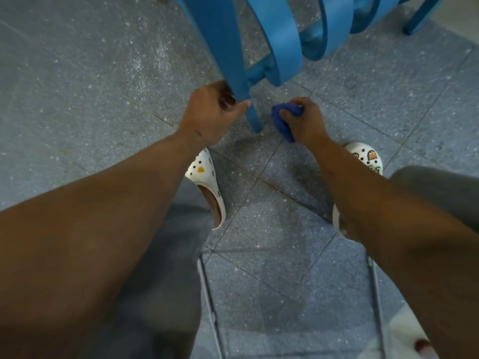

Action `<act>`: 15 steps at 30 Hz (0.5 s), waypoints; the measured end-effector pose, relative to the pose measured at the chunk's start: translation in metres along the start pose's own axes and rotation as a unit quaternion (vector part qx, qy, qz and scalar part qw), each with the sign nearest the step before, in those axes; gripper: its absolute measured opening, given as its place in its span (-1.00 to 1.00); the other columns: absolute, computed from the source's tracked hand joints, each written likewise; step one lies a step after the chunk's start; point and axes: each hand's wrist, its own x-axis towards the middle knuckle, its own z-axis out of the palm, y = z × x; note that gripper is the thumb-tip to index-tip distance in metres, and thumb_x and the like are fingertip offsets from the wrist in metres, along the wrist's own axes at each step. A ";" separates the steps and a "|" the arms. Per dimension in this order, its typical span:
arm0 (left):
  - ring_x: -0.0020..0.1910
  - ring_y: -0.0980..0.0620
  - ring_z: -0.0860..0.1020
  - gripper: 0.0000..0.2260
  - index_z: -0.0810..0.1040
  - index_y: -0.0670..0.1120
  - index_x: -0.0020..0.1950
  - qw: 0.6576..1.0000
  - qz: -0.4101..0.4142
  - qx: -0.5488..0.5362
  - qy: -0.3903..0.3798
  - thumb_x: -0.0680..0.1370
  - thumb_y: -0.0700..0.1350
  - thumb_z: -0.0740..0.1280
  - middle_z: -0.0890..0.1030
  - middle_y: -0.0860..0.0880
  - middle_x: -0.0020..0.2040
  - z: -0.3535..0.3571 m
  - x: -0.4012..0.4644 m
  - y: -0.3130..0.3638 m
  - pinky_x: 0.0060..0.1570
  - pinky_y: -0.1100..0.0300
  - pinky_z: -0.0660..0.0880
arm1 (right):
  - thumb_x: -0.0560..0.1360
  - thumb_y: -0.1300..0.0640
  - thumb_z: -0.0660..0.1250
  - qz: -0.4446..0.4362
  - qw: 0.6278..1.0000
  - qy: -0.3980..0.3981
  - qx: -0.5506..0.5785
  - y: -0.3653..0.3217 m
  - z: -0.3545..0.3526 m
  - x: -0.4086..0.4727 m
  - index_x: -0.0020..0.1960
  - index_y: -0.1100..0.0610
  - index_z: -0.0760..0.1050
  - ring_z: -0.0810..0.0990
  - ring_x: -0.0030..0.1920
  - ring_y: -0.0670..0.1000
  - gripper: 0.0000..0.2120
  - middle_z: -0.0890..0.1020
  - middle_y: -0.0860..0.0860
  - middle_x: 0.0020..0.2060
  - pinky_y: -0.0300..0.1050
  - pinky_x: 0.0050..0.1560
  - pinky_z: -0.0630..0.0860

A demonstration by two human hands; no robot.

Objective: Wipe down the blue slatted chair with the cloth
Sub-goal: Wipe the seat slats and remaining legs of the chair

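The blue slatted chair (280,40) fills the top of the view, its curved slats running up out of frame and one leg reaching down to the floor. My left hand (210,115) is shut around that leg near its lower end, thumb across the front. My right hand (303,120) holds a bunched dark blue cloth (283,120) just right of the leg's foot, a small gap apart from it. Most of the chair's upper part is out of view.
The floor is grey speckled tile (77,86). My feet in white clogs (207,177) stand just behind the hands. Thin metal legs of another seat (210,301) run along the floor at the bottom, under me.
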 end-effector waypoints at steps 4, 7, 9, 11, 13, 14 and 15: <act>-0.08 0.16 0.63 -0.63 0.67 -0.05 0.14 1.000 -0.015 0.016 0.001 0.53 0.21 0.40 0.67 0.11 -0.07 0.012 0.003 -0.009 -0.09 0.28 0.54 | 0.53 0.06 0.31 0.038 0.998 -0.041 -0.021 0.027 -0.008 -0.001 -0.19 0.18 0.62 0.60 -0.44 0.13 -0.77 0.63 0.14 -0.43 0.00 -0.39 0.53; -0.04 0.14 0.64 -0.59 0.66 -0.06 0.16 0.999 -0.026 0.022 0.008 0.54 0.24 0.38 0.68 0.09 -0.03 0.020 0.003 -0.013 -0.04 0.20 0.58 | 0.55 0.06 0.35 0.078 0.994 -0.057 -0.043 0.026 0.003 -0.010 -0.13 0.19 0.65 0.65 -0.31 0.04 -0.78 0.69 0.12 -0.29 -0.04 -0.25 0.59; -0.04 0.12 0.64 -0.60 0.65 -0.07 0.14 0.999 -0.030 0.021 0.014 0.54 0.23 0.38 0.69 0.06 -0.03 0.022 0.003 -0.013 -0.05 0.15 0.59 | 0.56 0.04 0.39 0.079 0.994 -0.049 -0.057 0.017 0.015 -0.014 -0.12 0.14 0.65 0.67 -0.24 0.00 -0.82 0.70 0.08 -0.22 -0.16 -0.24 0.58; -0.05 0.08 0.64 -0.62 0.64 -0.08 0.12 0.999 -0.035 0.016 0.021 0.54 0.22 0.39 0.68 0.04 -0.05 0.023 0.003 -0.011 -0.07 0.09 0.60 | 0.56 0.04 0.41 0.086 0.994 -0.050 -0.044 0.010 0.027 -0.014 -0.19 0.09 0.60 0.64 -0.29 -0.02 -0.82 0.68 0.06 -0.28 -0.32 -0.41 0.49; -0.07 0.05 0.64 -0.64 0.64 -0.09 0.10 0.999 -0.035 0.019 0.030 0.54 0.19 0.41 0.66 0.04 -0.08 0.025 0.002 -0.010 -0.08 0.09 0.59 | 0.58 0.11 0.40 0.097 0.994 -0.053 -0.026 0.002 0.037 -0.015 -0.28 0.07 0.54 0.57 -0.38 -0.01 -0.75 0.59 0.02 -0.39 -0.39 -0.54 0.38; -0.07 0.03 0.64 -0.65 0.65 -0.10 0.09 0.999 -0.034 0.020 0.033 0.55 0.18 0.41 0.66 0.03 -0.10 0.025 0.002 -0.009 -0.08 0.09 0.58 | 0.59 0.15 0.38 0.113 0.991 -0.066 -0.010 -0.001 0.041 -0.015 -0.30 0.08 0.54 0.54 -0.42 0.01 -0.72 0.56 0.01 -0.44 -0.38 -0.58 0.37; -0.08 0.02 0.64 -0.65 0.65 -0.11 0.08 0.999 -0.034 0.020 0.035 0.55 0.17 0.41 0.67 0.01 -0.10 0.026 0.001 -0.009 -0.08 0.09 0.57 | 0.60 0.20 0.35 0.129 0.989 -0.079 0.011 -0.005 0.042 -0.017 -0.31 0.12 0.56 0.51 -0.47 0.03 -0.71 0.54 0.03 -0.48 -0.33 -0.60 0.38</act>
